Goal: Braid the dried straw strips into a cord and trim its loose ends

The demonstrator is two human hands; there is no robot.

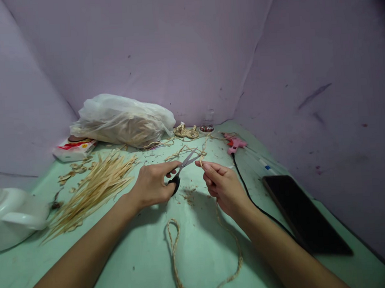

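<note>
My left hand (156,184) is closed around the black handles of a pair of scissors (185,163). Their blades are parted and point up and to the right, close to the fingertips of my right hand (221,183). Between thumb and fingers, my right hand pinches a braided straw cord (240,258) near one end. From below that hand the cord hangs down and curves across the green tabletop (147,259), with a loop near the middle. Whether the blades touch the strands at the cord's end, I cannot tell.
Dry straw strips (97,189) lie left, beside a white jug (14,218). Behind them sit a small box (74,150) and a plastic bag (122,118). A woven straw piece (185,130) and bead dish (207,129) stand at the back. Right are a pink glue gun (235,145) and dark tablet (304,215).
</note>
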